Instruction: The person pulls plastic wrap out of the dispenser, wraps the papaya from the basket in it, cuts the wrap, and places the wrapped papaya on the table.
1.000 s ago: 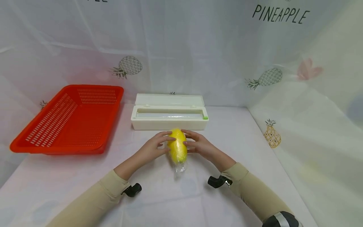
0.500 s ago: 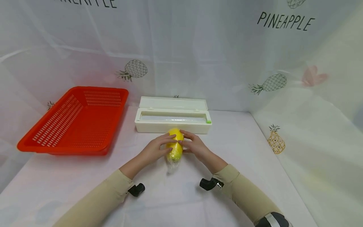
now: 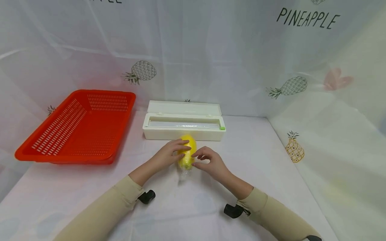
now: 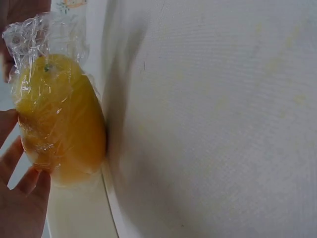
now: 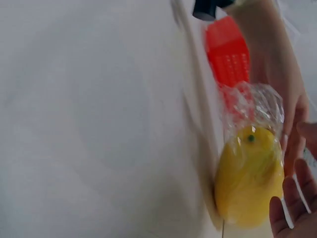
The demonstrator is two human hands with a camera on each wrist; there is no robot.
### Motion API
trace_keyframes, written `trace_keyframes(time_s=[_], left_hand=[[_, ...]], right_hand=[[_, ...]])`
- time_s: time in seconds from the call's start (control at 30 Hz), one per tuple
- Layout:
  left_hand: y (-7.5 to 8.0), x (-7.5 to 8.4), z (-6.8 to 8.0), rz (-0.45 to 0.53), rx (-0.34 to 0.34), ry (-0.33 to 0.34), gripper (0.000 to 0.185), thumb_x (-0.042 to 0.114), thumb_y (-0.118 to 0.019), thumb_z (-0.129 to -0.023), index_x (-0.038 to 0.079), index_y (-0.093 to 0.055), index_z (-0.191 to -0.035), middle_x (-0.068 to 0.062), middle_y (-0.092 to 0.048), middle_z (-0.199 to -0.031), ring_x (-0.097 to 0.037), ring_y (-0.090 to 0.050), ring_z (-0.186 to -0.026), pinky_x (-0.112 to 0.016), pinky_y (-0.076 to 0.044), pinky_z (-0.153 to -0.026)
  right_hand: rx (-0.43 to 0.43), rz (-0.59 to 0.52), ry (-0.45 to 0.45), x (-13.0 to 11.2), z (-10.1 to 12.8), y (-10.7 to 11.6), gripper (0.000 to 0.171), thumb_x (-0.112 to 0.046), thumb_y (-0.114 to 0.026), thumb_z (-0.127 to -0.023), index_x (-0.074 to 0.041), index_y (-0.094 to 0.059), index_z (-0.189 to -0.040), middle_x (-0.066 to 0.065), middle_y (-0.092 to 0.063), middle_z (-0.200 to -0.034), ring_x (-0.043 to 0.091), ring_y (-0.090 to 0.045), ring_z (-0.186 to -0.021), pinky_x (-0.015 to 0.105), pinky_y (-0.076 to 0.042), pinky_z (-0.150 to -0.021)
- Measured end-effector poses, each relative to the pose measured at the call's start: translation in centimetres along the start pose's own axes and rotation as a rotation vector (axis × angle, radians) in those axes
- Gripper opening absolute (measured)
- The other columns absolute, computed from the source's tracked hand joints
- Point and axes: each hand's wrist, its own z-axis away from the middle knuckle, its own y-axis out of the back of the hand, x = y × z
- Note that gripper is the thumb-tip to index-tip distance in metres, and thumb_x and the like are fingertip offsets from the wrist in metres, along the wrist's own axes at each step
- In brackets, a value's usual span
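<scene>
A yellow oval fruit, wrapped in clear plastic film, lies on the table in front of the white box. Loose film bunches at its near end, beside a small green spot. My left hand holds the fruit from the left, fingers curved over its upper side and thumb low on its flank. On the other side is my right hand, its fingers loosely bent and thumb near the film end. The right wrist view shows a narrow gap between most of those fingers and the fruit.
Behind the fruit stands a white cling film box, lid raised, with a roll inside and a green piece at its right end. A red plastic basket is at the left. Pineapple-printed cloth hangs at the back and right.
My right hand has let go of the fruit and drawn back a little to the right and nearer me. The left hand has stayed on the fruit.
</scene>
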Motion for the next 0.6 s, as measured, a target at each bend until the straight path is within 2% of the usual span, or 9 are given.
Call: trace_keyframes(time_s=[0.1, 0.2, 0.27, 0.4, 0.5, 0.6], left_hand=[[0.0, 0.0, -0.2, -0.019, -0.01, -0.004, 0.032, 0.011, -0.063, -0.095, 0.012, -0.066, -0.127, -0.005, -0.047, -0.146, -0.032, -0.031, -0.14, -0.055, -0.025, -0.112], [0.0, 0.2, -0.3, -0.029, -0.017, -0.004, 0.032, 0.012, -0.063, -0.095, 0.012, -0.066, -0.127, -0.004, -0.047, -0.147, -0.032, -0.029, -0.141, -0.056, -0.023, -0.112], [0.0, 0.3, -0.4, -0.034, -0.021, -0.002, 0.033, 0.012, -0.063, -0.095, 0.013, -0.066, -0.127, -0.003, -0.047, -0.147, -0.032, -0.029, -0.141, -0.056, -0.023, -0.112], [0.0, 0.2, -0.7, -0.035, -0.031, 0.007, 0.032, 0.015, -0.063, -0.095, 0.015, -0.066, -0.127, -0.001, -0.046, -0.147, -0.03, -0.028, -0.142, -0.056, -0.022, -0.113], [0.0, 0.1, -0.9, -0.034, -0.039, 0.007, 0.032, 0.015, -0.062, -0.096, 0.015, -0.066, -0.128, -0.001, -0.045, -0.148, -0.03, -0.027, -0.142, -0.056, -0.021, -0.113], [0.0, 0.1, -1.1, -0.034, -0.054, -0.005, 0.032, 0.015, -0.06, -0.097, 0.015, -0.065, -0.129, -0.001, -0.044, -0.149, -0.03, -0.026, -0.142, -0.055, -0.02, -0.114]], right_hand=[[-0.088, 0.039, 0.103, 0.0, 0.8, -0.3, 0.023, -0.01, -0.083, -0.078, -0.011, -0.075, -0.1, 0.002, -0.06, -0.099, 0.022, -0.055, -0.097, 0.046, -0.049, -0.085], [-0.143, 0.134, 0.224, -0.1, 1.2, -0.8, 0.03, -0.014, -0.086, -0.075, -0.011, -0.076, -0.103, 0.0, -0.055, -0.096, 0.016, -0.051, -0.096, 0.036, -0.048, -0.082], [-0.152, 0.238, 0.335, 0.0, 1.3, -1.1, 0.035, -0.017, -0.088, -0.072, -0.011, -0.077, -0.105, -0.002, -0.051, -0.094, 0.013, -0.047, -0.092, 0.028, -0.045, -0.077], [-0.106, 0.439, 0.549, 0.5, 1.3, -1.6, 0.034, -0.017, -0.09, -0.068, -0.013, -0.079, -0.099, -0.005, -0.046, -0.086, 0.01, -0.041, -0.081, 0.022, -0.035, -0.07], [-0.055, 0.503, 0.605, 0.7, 1.4, -1.6, 0.023, -0.014, -0.091, -0.067, -0.016, -0.08, -0.087, -0.006, -0.044, -0.081, 0.01, -0.039, -0.076, 0.021, -0.032, -0.066], [-0.034, 0.476, 0.592, 0.7, 1.6, -1.5, 0.017, -0.01, -0.091, -0.066, -0.016, -0.08, -0.078, -0.007, -0.044, -0.078, 0.009, -0.038, -0.074, 0.02, -0.03, -0.064]])
